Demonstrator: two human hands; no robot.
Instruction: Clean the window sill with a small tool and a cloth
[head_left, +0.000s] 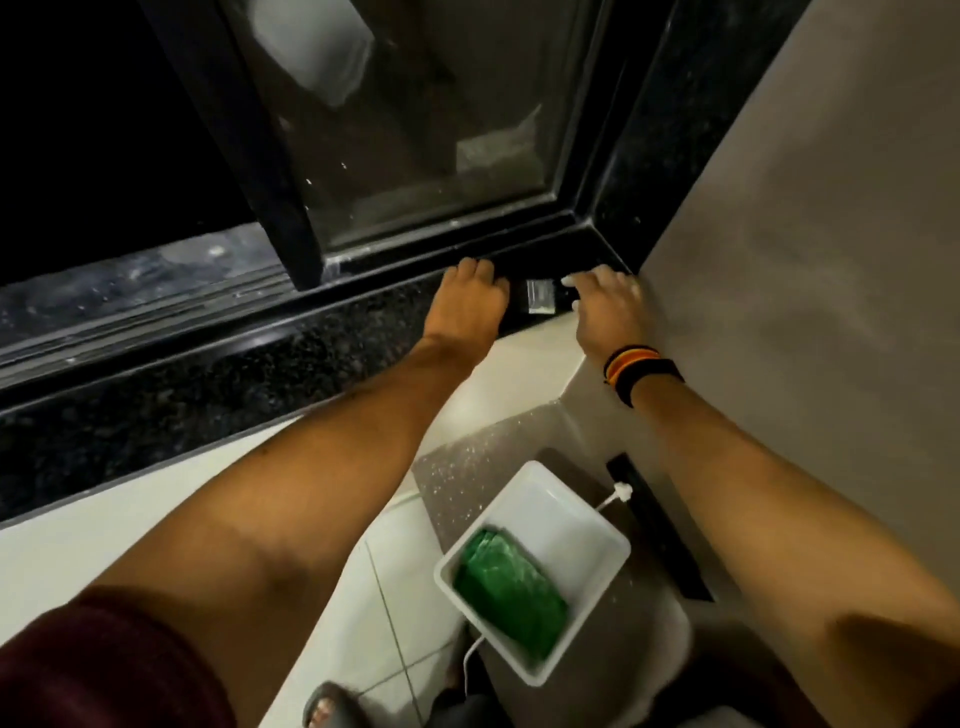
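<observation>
My left hand (470, 296) lies flat on the sill (218, 395); my right hand (605, 304) grips the tool (540, 297). I should scrape evenly into the corner.

Dark maroon short fabric sleeve (104, 670) worn on left arm; black, orange & yellow stacked wristbands (640, 370) on right wrist; forearms bare.

The window sill (218, 374) looks like glossy speckled black stone; the white tub (566, 525) smooth plastic; the green cloth (511, 587) slightly shiny fabric.
</observation>
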